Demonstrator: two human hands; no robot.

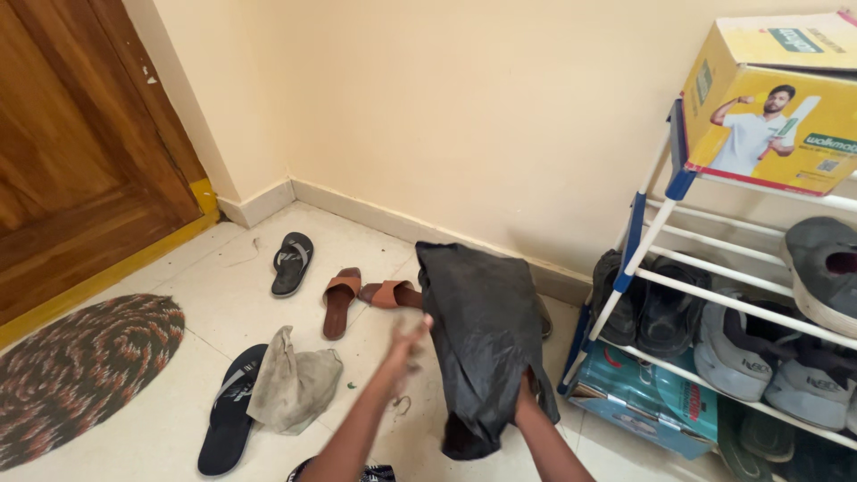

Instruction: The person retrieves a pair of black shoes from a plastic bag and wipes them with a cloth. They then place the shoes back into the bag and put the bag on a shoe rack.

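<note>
A wooden door (80, 152) with a yellow threshold strip is seen at the far left, and a round braided mat (85, 370) in brown, white and red is laid on the pale tiled floor (223, 295) before it. Further right, a black flip-flop (229, 411) is partly covered by a crumpled beige cloth (295, 386). Behind these, a second black flip-flop (292, 262) is set near the wall, with a pair of tan slide sandals (340, 302) just beside it.

In the middle, the left hand (409, 344) is raised and blurred; whether it is open or closed cannot be told, though it is held just beside the edge of a black plastic bag (482, 330). The bag is held up above the floor, hanging creased and slack in front of the sandals. Its lower right part is gripped by the right hand (525, 403), with the fingers closed into the plastic.

At the right, a white and blue shoe rack (643, 241) is stood against the cream wall. Grey sneakers (741, 348) and dark sandals (656, 308) are kept on its rails, a teal box (643, 393) is placed underneath, and a yellow cardboard box (777, 98) is set on top.
</note>
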